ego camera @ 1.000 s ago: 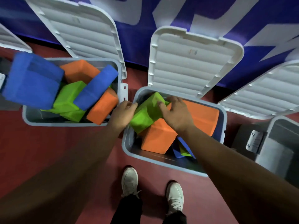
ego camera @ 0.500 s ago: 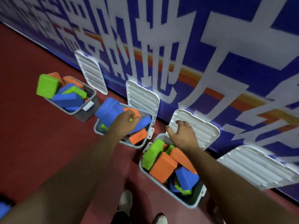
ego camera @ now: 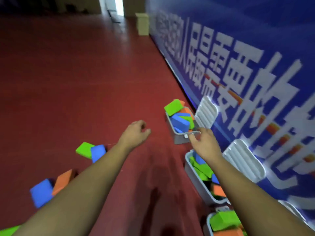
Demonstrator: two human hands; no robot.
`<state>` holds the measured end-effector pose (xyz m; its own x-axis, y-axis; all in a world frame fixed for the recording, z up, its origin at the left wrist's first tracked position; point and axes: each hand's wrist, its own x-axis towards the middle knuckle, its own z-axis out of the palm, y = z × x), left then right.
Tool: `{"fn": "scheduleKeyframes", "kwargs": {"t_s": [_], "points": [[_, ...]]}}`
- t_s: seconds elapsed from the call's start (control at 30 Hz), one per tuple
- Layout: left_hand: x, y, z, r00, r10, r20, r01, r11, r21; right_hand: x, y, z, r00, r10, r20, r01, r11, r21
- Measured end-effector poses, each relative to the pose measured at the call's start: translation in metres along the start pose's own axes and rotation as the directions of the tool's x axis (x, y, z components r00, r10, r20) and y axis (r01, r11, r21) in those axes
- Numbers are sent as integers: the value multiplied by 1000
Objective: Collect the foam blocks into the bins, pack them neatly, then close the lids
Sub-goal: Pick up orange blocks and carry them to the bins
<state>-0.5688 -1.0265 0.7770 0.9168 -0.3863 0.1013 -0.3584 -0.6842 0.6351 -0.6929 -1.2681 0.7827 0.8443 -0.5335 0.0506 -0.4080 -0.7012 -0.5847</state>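
Three grey bins stand in a row along the blue wall, lids raised. The far bin (ego camera: 179, 139) holds green, blue and orange foam blocks piled above its rim. The middle bin (ego camera: 193, 174) and the near bin (ego camera: 207, 225) also hold mixed blocks. My left hand (ego camera: 134, 133) hangs over the red floor with loosely curled fingers and nothing in it. My right hand (ego camera: 203, 142) hovers empty between the far and middle bins, fingers loosely bent. Loose blocks lie on the floor: a green block (ego camera: 84, 149) with a blue block (ego camera: 98, 152), and an orange block (ego camera: 64, 182) beside another blue block (ego camera: 41, 192).
The blue banner wall (ego camera: 238, 57) runs along the right, with white lids (ego camera: 206, 113) leaning on it. Red floor (ego camera: 76, 74) stretches far ahead to the left. A pale box (ego camera: 143, 23) stands at the far wall end. A green block edge (ego camera: 8, 230) shows bottom left.
The view has swung up and left from the bins to the open floor. Both hands have left the blocks and the lid, and now hold nothing.
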Motion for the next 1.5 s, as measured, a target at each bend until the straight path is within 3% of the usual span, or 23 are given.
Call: {"fn": "scheduleKeyframes", "kwargs": {"t_s": [0.13, 0.33, 0.67, 0.9, 1.07, 1.37, 1.5], "points": [[-36, -131, -104, 976, -175, -133, 180, 983, 27, -3, -115, 92, 984, -148, 101, 151, 988, -17], [-99, -301, -231, 878, -394, -270, 416, 909, 25, -27, -275, 221, 930, -271, 248, 276, 961, 13], [-162, -470, -296, 640, -693, -333, 706, 701, -103, -32, -424, 402, 773, -442, 455, 454, 887, 89], [-147, -558, -269, 407, -847, -342, 842, 493, -220, 9, -480, 551, 570, -525, 632, 570, 807, 157], [-101, -616, -218, 206, -922, -328, 883, 319, -343, 53, -495, 666, 406, -495, 768, 651, 747, 138], [-55, -768, -64, 50, -995, -85, 884, 84, -460, 75, -420, 873, 249, -356, 901, 666, 738, 108], [-47, -866, 21, -1, -1000, -9, 878, 4, -479, 66, -358, 979, 243, -309, 920, 651, 755, 81]]}}
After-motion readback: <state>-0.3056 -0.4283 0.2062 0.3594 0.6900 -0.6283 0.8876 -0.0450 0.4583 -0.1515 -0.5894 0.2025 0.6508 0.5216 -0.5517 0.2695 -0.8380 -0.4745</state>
